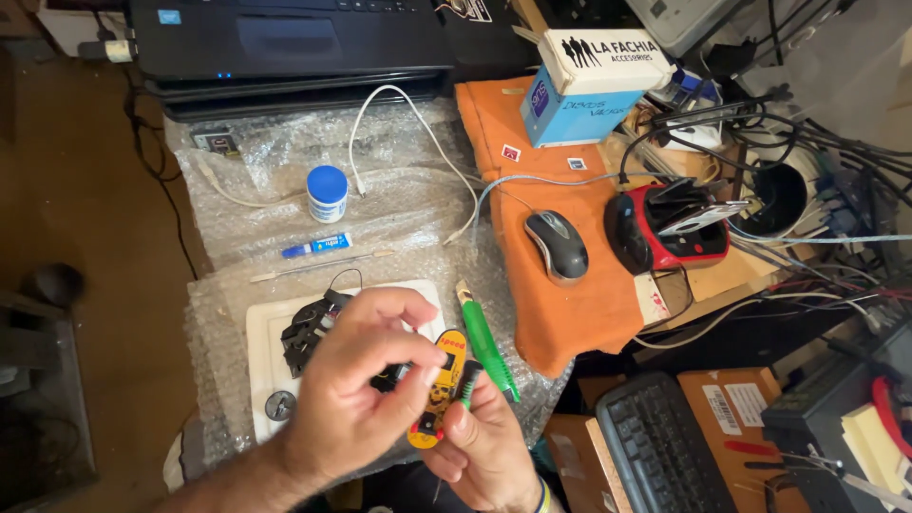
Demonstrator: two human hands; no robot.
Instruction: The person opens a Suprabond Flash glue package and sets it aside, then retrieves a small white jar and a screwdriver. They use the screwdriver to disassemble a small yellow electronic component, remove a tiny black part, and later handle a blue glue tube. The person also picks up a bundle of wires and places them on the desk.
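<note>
Both hands meet over the bubble wrap [237, 161] at the bottom centre. My right hand [489, 451] holds a small yellow-and-orange gadget [443, 375] from below, with a black toothed piece [468, 382] against its right side. My left hand [356, 389] comes in from the lower left, its fingers pinched on a small dark part at the gadget's left side. Just behind the hands lies a white square tray [264, 332] with a black mechanical part [306, 328] and a round metal piece [278, 406] on it. A green utility knife [486, 344] lies right of the gadget.
A blue-capped white jar [327, 193], a small blue tube [318, 247], a thin stick [313, 266] and a white cable [399, 104] lie farther back. A laptop [285, 43] is behind. On the orange cloth [570, 313] sit a grey mouse [557, 245], a box [594, 90] and a red-black device [679, 233]; a keyboard [655, 446] lies lower right.
</note>
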